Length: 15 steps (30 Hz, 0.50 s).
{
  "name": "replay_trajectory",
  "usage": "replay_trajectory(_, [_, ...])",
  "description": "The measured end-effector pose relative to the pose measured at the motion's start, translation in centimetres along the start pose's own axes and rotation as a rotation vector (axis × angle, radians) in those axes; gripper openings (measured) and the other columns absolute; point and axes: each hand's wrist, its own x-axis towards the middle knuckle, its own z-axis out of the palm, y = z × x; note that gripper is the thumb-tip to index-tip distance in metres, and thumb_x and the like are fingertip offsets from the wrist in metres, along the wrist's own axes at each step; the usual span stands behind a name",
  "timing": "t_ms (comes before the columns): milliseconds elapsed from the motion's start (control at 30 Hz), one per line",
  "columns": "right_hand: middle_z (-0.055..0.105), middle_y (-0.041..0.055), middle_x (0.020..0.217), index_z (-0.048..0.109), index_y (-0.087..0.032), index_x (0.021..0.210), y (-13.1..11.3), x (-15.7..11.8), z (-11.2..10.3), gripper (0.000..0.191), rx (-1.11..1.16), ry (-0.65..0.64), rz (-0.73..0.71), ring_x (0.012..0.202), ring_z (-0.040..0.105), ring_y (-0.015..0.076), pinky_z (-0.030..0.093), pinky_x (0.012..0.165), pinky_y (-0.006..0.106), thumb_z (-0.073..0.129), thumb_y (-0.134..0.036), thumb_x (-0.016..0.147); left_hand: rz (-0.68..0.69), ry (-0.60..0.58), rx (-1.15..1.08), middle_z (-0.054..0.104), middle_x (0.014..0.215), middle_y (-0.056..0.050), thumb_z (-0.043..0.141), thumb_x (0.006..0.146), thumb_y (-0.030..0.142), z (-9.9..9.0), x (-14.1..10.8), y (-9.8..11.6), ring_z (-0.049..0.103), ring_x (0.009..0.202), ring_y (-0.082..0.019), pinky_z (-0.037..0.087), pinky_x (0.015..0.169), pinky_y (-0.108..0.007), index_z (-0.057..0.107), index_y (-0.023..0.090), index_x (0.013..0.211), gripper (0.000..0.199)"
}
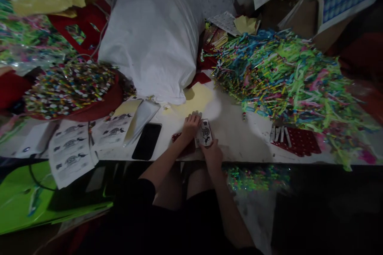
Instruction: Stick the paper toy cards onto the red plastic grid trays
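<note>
Label (204,133), a small white printed one, lies on a dark red packet (182,143) at the near edge of the white surface (239,135). Right hand (213,152) pinches its near end in a closed grip; left hand (190,124) presses flat on its left side, fingers spread. Left of them a black phone (147,141) and printed label sheets (72,152) lie. Farther back are a yellow sheet (196,99), a white sack (152,36) and a heap of colourful strips (287,75).

Phone (147,141) left of hands, streamer pile (287,75) right, sack (155,36) behind.
</note>
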Motion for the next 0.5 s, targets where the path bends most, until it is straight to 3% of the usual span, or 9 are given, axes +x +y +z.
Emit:
replay_trajectory(300, [0.056,-0.0038,0.060,0.037,-0.025,0.074,1.6,-0.3,-0.2,0.033,0.256,-0.023,-0.026,0.058,0.061,0.0186,0.038,0.052,0.026,0.065,-0.041,0.067,0.096,-0.014,0.013,0.061,0.107,-0.018,0.033,0.093,0.032,-1.2,-0.5,0.7,0.054,0.105,-0.030,0.037,0.090,-0.042,0.058,0.015,0.105,0.033])
replay_trajectory(400, [0.054,-0.0057,0.059,0.037,-0.024,0.074,2.6,-0.2,-0.3,0.032,0.424,-0.058,-0.028,0.049,0.059,0.0150,0.043,0.046,0.024,0.057,-0.050,0.073,0.167,-0.032,0.004,0.057,0.119,-0.018,0.040,0.091,0.040,-2.1,-1.8,1.5,0.050,0.113,-0.030,0.038,0.095,-0.042,0.053,0.013,0.117,0.039])
replay_trajectory(500, [0.054,-0.0060,0.058,0.039,-0.024,0.076,3.2,-0.2,-0.4,0.036,0.552,-0.086,-0.021,0.045,0.059,0.0142,0.046,0.042,0.024,0.048,-0.058,0.077,0.230,-0.125,0.031,0.049,0.133,-0.017,0.049,0.083,0.051,-2.4,-3.3,2.0,0.043,0.124,-0.029,0.032,0.104,-0.044,0.043,0.014,0.129,0.060])
